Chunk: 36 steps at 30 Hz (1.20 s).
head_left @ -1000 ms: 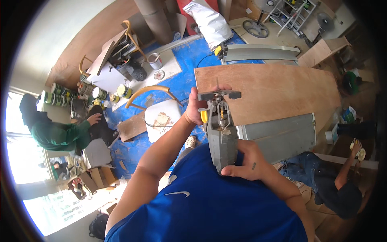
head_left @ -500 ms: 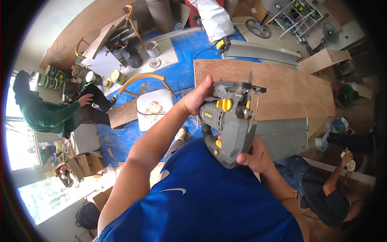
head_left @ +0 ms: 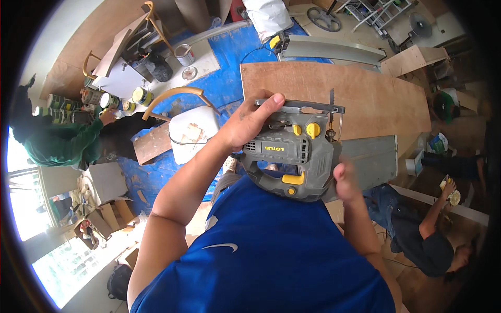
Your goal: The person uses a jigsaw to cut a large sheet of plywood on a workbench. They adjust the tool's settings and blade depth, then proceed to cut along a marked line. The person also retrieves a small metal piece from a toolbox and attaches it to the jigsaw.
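A grey and black jigsaw [head_left: 319,167] with yellow switches is held in front of my body. Its flat metal base plate [head_left: 308,106] faces the far side, and the toothed blade [head_left: 332,97] sticks out past it. My left hand [head_left: 250,121] grips the tool at the base plate and rear end, thumb lying along the plate. Beside the opposite end of the body is my right hand [head_left: 346,180], smeared by motion, with its thumb upright. Its other fingers are hidden, and I cannot tell whether it touches the jigsaw. Beyond the tool lies a large brown plywood panel [head_left: 376,99].
A white-seated chair [head_left: 193,133] with wood scraps stands left, on blue sheeting [head_left: 232,55]. A person in green [head_left: 65,143] is at the far left near paint cans [head_left: 141,95]. Another person in dark clothes [head_left: 428,250] works at the lower right. A fan [head_left: 420,24] stands far right.
The jigsaw has turned so its side now faces me and its base plate lies level across the view. My right hand has shifted from under its body to its right end.
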Tool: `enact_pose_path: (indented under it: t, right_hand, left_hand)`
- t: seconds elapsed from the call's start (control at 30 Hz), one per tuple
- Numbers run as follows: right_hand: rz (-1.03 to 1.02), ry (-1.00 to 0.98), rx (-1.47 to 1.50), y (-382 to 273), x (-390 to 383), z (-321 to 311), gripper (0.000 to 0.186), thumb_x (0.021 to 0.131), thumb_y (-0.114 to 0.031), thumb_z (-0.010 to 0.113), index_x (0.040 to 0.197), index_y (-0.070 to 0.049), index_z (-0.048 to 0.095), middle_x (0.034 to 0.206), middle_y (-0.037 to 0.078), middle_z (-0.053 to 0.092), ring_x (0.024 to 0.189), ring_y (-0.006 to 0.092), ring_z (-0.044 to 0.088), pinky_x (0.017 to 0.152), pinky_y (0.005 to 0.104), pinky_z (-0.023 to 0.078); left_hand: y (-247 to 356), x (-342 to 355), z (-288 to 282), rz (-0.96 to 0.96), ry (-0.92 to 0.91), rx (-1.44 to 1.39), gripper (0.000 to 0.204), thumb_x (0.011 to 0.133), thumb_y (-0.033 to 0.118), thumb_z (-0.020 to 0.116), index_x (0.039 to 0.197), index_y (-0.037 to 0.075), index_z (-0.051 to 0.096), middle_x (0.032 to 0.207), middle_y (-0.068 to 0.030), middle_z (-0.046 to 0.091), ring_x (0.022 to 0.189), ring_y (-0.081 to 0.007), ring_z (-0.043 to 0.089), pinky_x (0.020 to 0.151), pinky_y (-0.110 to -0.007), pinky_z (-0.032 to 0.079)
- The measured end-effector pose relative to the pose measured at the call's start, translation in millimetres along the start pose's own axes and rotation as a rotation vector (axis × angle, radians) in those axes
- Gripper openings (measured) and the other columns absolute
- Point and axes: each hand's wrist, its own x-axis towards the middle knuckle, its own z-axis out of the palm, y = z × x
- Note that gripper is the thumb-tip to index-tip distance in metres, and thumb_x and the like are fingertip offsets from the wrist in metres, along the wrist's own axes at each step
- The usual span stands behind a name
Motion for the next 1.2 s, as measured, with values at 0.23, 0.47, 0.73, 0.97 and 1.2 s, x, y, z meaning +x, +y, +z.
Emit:
enact_pose_path:
  t: [0.23,0.47,0.73,0.97,1.2]
  right_hand:
    - [-0.738,0.215,-1.128,-127,23,42,0.03,0.073,-0.004,0.09,0.097,-0.007,0.073,0.082,0.003,0.065,0.071,0.0163,0.057,0.072,0.0343,0.047]
    - [-0.747,0.013,-1.343,-132,52,62,0.023,0.072,-0.009,0.088,0.089,-0.009,0.073,0.076,0.001,0.06,0.067,0.0222,0.056,0.072,0.0375,0.039]
    - [-0.711,0.016,-1.42,-126,54,72,0.018,0.08,-0.012,0.086,0.089,-0.008,0.071,0.075,0.001,0.058,0.068,0.0225,0.057,0.075,0.0387,0.038]
    - [-0.723,-0.097,-1.472,-123,56,67,0.016,0.085,-0.007,0.081,0.093,-0.006,0.068,0.078,0.004,0.059,0.071,0.0241,0.058,0.077,0.0408,0.039]
    - [-0.693,-0.094,-1.464,-128,55,68,0.022,0.081,-0.012,0.086,0.09,-0.008,0.067,0.078,0.005,0.06,0.072,0.0257,0.059,0.08,0.0422,0.04]
  left_hand:
    - [10,-8,6,0.053,0.087,-0.001,0.083,0.095,0.069,0.069,0.125,-0.008,0.062,0.101,-0.0192,0.071,0.094,-0.0219,0.068,0.086,-0.034,0.055]
    - [25,-11,11,0.072,0.084,0.1,0.073,0.098,0.06,0.07,0.126,-0.006,0.06,0.103,-0.0183,0.071,0.097,-0.0193,0.068,0.086,-0.033,0.055]
    - [30,-13,10,0.029,0.104,0.184,0.079,0.095,0.062,0.072,0.125,-0.009,0.06,0.095,-0.0176,0.073,0.089,-0.0202,0.07,0.08,-0.033,0.056]
    - [25,-10,11,0.036,0.11,0.19,0.1,0.087,0.076,0.071,0.125,-0.016,0.059,0.095,-0.0274,0.076,0.092,-0.0314,0.077,0.085,-0.039,0.059]
    - [31,-12,10,-0.013,0.089,0.249,0.078,0.1,0.065,0.064,0.127,-0.008,0.059,0.096,-0.0195,0.073,0.091,-0.0195,0.072,0.081,-0.032,0.057]
